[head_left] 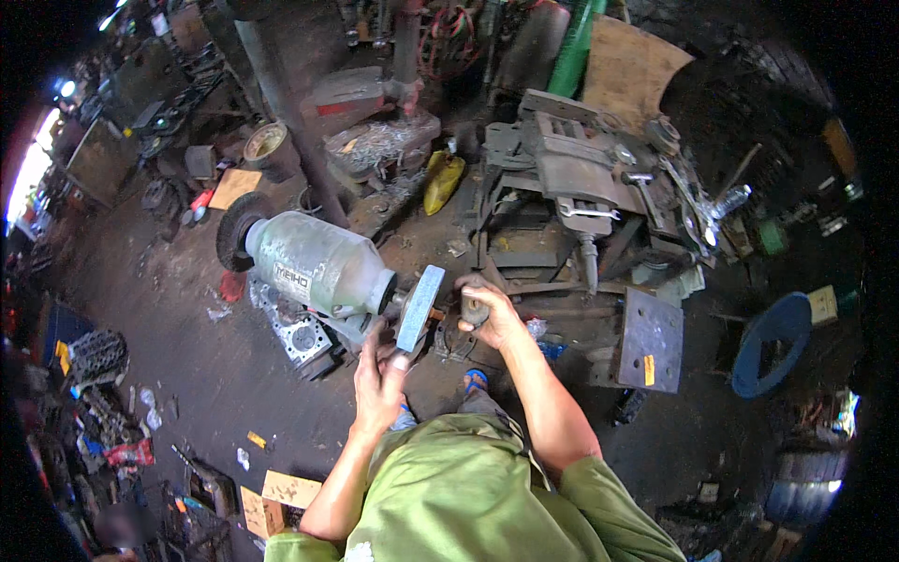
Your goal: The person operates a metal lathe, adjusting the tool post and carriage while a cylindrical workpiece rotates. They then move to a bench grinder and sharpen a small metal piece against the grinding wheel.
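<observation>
A grey-green bench grinder [318,262] stands in front of me, with a dark wire wheel [240,232] on its left end. At its right end is a blue-grey grinding wheel [421,307], seen nearly edge-on. My left hand [377,389] is at the near edge of this wheel, thumb against its rim and fingers along the side facing the motor; the fingertips are partly hidden. To the right of the wheel, and apart from it, my right hand [499,323] is closed round a dark, rounded disc-like piece [475,307].
A cylinder head [302,342] lies beneath the grinder. On the right, a heavy metal bench [571,164] carries a hammer [646,192] and a wrench [588,214]. Nearer are a square steel plate [653,328] and a blue ring [773,345]. Wooden blocks [290,489] lie near my left elbow.
</observation>
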`<state>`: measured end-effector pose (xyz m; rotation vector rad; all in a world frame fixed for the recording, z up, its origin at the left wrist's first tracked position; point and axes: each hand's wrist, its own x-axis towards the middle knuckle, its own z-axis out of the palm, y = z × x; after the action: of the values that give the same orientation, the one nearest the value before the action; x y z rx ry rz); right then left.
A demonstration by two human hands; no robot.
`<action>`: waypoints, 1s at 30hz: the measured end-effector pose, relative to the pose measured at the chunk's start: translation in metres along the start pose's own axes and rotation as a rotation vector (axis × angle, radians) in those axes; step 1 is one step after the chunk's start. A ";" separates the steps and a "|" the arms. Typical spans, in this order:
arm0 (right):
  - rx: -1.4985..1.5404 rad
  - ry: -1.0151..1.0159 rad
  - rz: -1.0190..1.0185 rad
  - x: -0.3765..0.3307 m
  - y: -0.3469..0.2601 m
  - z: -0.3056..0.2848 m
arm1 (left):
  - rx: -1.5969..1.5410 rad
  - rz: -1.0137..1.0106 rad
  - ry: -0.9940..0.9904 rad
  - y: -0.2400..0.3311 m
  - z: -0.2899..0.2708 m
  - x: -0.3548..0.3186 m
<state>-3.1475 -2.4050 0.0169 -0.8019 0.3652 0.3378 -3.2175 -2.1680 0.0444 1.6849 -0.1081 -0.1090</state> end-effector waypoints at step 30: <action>-1.005 -0.565 -0.176 0.041 -0.070 0.021 | 0.571 -0.288 0.234 0.061 0.072 0.014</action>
<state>-3.0775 -2.4284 0.0571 -1.6463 -0.4597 0.5704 -3.2137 -2.2474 0.0969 2.2630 0.3087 -0.1003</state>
